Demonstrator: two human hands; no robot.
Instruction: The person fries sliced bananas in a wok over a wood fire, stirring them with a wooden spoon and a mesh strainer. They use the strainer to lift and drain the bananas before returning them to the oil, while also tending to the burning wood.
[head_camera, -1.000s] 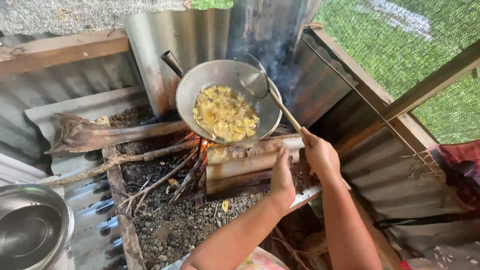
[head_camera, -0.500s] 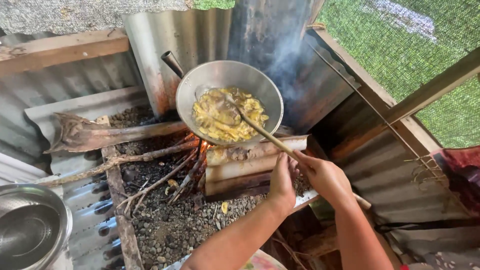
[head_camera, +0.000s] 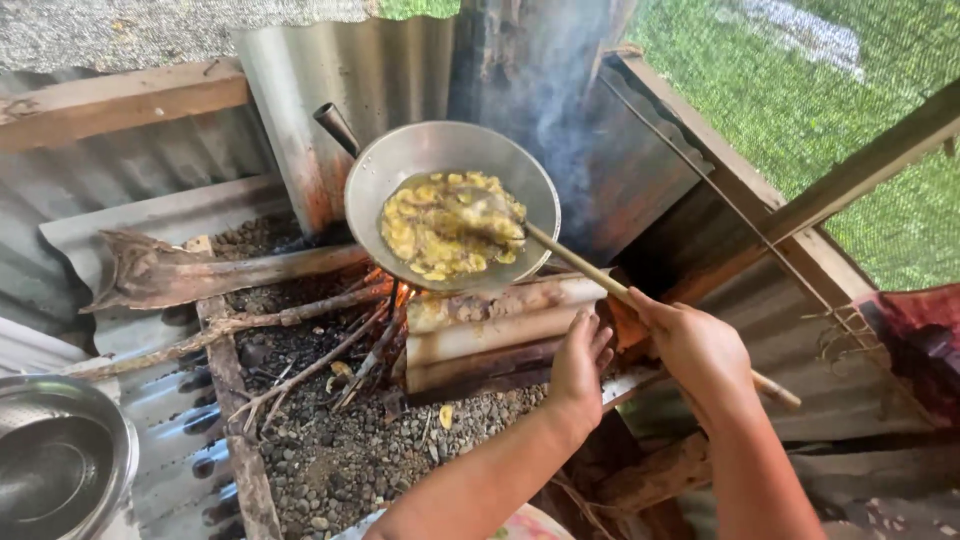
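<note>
Corrugated metal sheets (head_camera: 330, 70) wall in an outdoor fire pit, with green mesh netting (head_camera: 800, 100) beyond on the right. Far left, low: steel bowl (head_camera: 55, 470), sitting on corrugated sheet, well apart from both hands. Next over, a split log (head_camera: 200, 272) and thin sticks (head_camera: 310, 350) angle into the fire (head_camera: 395, 295) over a gravel bed (head_camera: 340, 460). Above the fire sits a round metal pan (head_camera: 400, 165), dark handle (head_camera: 335, 127) pointing up-left, resting on a metal block (head_camera: 490, 335) just beside the flames. Pan holds yellow sliced food (head_camera: 430, 235) — pieces piled across the bottom, smoke rising behind it toward the upper right. A ladle (head_camera: 480, 205) lies in the food, its long wooden shaft (head_camera: 580, 265) running down-right out of the pan. Left hand (head_camera: 580, 365): palm down, fingers (head_camera: 600, 340) spread and released, resting at the right end of the metal block, holding nothing, just under the shaft. Right hand (head_camera: 700, 350): fingers clenched around the shaft near its lower end — a short stub of wood sticks out past the hand to the right. Both forearms come in from the bottom edge. Far right, a wooden frame (head_camera: 790, 250) and dark red cloth (head_camera: 915, 345), near the right hand but not touching.
</note>
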